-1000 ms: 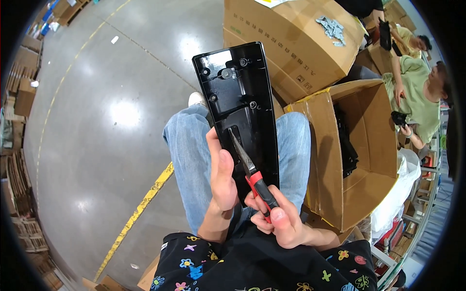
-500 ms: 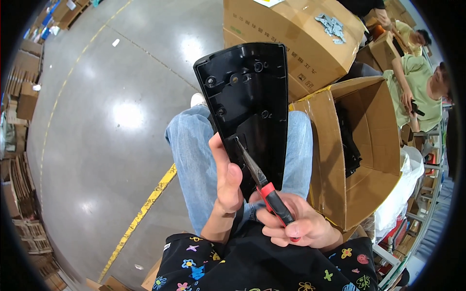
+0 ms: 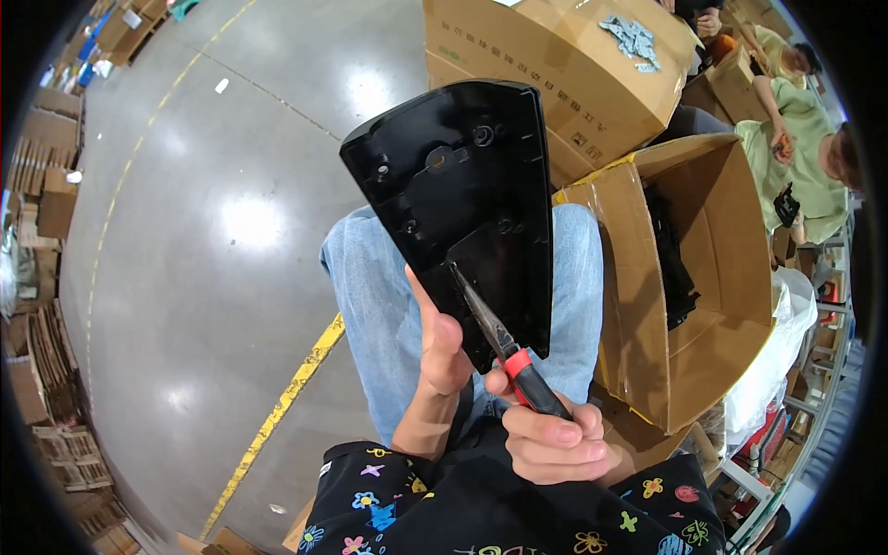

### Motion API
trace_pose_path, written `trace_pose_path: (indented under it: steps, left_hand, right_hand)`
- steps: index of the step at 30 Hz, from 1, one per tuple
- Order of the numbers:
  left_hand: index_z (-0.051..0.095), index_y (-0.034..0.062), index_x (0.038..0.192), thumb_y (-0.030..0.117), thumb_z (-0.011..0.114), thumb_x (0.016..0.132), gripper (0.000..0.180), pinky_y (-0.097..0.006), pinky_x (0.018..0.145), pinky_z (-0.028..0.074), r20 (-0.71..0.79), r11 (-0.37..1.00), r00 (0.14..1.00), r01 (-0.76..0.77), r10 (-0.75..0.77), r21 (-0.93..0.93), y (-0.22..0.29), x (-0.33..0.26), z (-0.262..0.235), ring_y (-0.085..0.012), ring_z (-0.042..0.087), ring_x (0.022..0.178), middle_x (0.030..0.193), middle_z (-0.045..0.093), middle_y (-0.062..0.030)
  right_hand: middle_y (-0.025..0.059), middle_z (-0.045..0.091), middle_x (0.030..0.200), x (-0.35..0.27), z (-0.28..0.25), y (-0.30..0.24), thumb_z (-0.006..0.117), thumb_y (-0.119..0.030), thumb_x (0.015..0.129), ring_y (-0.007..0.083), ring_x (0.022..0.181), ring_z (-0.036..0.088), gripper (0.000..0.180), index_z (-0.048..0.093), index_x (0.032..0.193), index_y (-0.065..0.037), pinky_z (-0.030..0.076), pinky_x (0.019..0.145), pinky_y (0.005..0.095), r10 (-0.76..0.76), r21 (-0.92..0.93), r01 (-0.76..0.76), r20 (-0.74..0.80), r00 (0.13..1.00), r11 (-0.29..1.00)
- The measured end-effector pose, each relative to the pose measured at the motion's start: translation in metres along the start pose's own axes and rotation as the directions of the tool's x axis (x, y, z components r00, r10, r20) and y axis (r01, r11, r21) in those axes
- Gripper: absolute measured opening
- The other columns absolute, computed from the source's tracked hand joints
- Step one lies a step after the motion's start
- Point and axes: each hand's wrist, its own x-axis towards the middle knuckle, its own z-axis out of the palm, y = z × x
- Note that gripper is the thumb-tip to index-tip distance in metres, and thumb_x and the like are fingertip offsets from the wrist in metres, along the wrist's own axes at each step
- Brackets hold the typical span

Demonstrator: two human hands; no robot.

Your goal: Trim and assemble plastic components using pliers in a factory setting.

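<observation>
A black molded plastic cover (image 3: 490, 203), its hollow side with screw posts facing up, is tilted over my knees. My left hand (image 3: 442, 347) grips its lower left edge, thumb on the near side and the other fingers hidden beneath. In my right hand (image 3: 560, 439) is a pair of long-nose pliers (image 3: 504, 338) with red and black handles, the fingers wrapped round them. The pliers' tip lies over the inside of the cover near its left edge; whether it grips anything there is too small to tell.
On my right stands an open cardboard box (image 3: 638, 361) with black parts inside. Behind it, a closed carton (image 3: 527, 83) carries a pile of small grey pieces (image 3: 632, 42). A co-worker in a light green shirt (image 3: 803, 116) sits at the right. A yellow floor line (image 3: 277, 416) runs at left.
The cover has turned and tilted, its far left corner shifting left and down. My right fingers have closed more fully round the pliers' handles, and that hand sits slightly further right.
</observation>
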Motion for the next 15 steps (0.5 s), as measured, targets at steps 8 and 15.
trace_pose_path:
  steps: [8,15]
  left_hand:
    - [0.033,-0.0058,0.131,0.069,0.049,0.080,0.092,-0.039,0.078,0.052,-0.031,1.000,0.999,-0.029,0.029,-0.007,-0.004,-0.004,0.001,-0.0281,0.060,0.095,0.118,0.051,-0.0189]
    - [0.034,-0.0068,0.130,0.070,0.051,0.079,0.094,-0.039,0.078,0.052,-0.051,0.999,0.997,-0.052,0.052,-0.015,-0.011,-0.007,0.005,-0.0282,0.060,0.094,0.117,0.050,-0.0189]
  right_hand:
    - [0.0070,0.046,0.083,-0.005,-0.005,-0.007,0.062,-0.025,0.088,0.0066,0.046,0.044,0.077,0.013,0.142,0.000,0.038,0.035,0.0175,0.014,-0.108,-0.013,0.012,1.000,0.994]
    - [0.0083,0.049,0.083,-0.004,-0.002,-0.012,0.058,-0.024,0.091,0.0067,0.046,0.049,0.067,0.019,0.139,0.003,0.041,0.036,0.0178,0.026,-0.107,-0.021,0.046,0.999,0.994]
